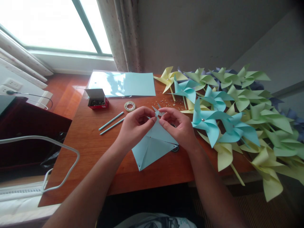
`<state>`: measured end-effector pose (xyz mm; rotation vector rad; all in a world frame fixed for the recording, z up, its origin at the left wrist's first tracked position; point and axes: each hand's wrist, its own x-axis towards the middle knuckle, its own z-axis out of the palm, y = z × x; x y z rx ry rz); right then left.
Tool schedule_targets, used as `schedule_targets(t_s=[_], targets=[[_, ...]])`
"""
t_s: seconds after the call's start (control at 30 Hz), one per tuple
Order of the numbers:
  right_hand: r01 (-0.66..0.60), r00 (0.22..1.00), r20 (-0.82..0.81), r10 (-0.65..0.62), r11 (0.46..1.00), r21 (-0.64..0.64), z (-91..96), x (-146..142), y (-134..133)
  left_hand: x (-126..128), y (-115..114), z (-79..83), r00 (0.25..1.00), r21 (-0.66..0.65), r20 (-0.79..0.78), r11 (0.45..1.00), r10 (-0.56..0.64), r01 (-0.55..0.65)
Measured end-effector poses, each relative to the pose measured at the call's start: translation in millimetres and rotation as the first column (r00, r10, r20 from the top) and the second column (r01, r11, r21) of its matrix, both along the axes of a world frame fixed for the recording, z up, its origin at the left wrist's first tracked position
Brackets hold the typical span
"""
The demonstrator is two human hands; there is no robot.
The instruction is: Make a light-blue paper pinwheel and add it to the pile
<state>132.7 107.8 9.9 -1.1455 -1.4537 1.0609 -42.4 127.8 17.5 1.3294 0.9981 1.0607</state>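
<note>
A light blue paper square point(154, 147), cut in from its corners and with small dark holes at corner tips and centre, lies in front of me. My left hand point(139, 123) is closed at its far corner, thumb and forefinger pinched together. Facing it, my right hand point(177, 125) curls its thumb and fingers toward the same spot. Whatever sits between the fingertips is too small to make out. Scissors point(156, 110) lie partly under the paper and hands; their blades point away, and a dark handle loop shows at the paper's right corner.
Left on the table are two blue paper sticks point(111, 121), a tape roll point(129, 106) and an open red box point(98, 103) of small fasteners. Blue sheets point(140, 84) lie behind. Several paper pinwheels point(209, 122) crowd the right side. A white cable point(71, 147) loops at left.
</note>
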Motion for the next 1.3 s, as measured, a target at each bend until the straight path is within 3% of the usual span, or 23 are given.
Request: schedule_targets(t_s=[0.63,0.77,0.87,1.07,1.3], targets=[[-0.022,1.0,0.016,0.022,1.0,-0.003,-2.3,-0.2,0.0,1.0,-1.4,6.6,0.997,-0.086,0.05,0.995,-0.053,0.057],[0.003,0.999,-0.041,-0.005,0.999,-0.046,-1.8,0.9,-0.7,-1.3,-0.4,8.2,0.999,-0.055,0.024,0.998,0.036,-0.035],[0.041,0.984,-0.171,-0.057,0.995,-0.095,-3.9,4.8,1.2,-7.7,2.6,9.4,0.985,-0.009,0.064,0.987,0.162,-0.162],[0.115,0.909,-0.364,-0.203,0.962,-0.249,-4.7,13.8,7.2,-26.3,15.3,4.2,0.853,0.04,0.161,0.86,0.497,-0.509],[0.112,0.928,-0.323,-0.184,0.967,-0.227,-3.4,15.4,4.7,-24.9,22.5,-7.2,0.879,-0.093,0.078,0.881,0.471,-0.464]])
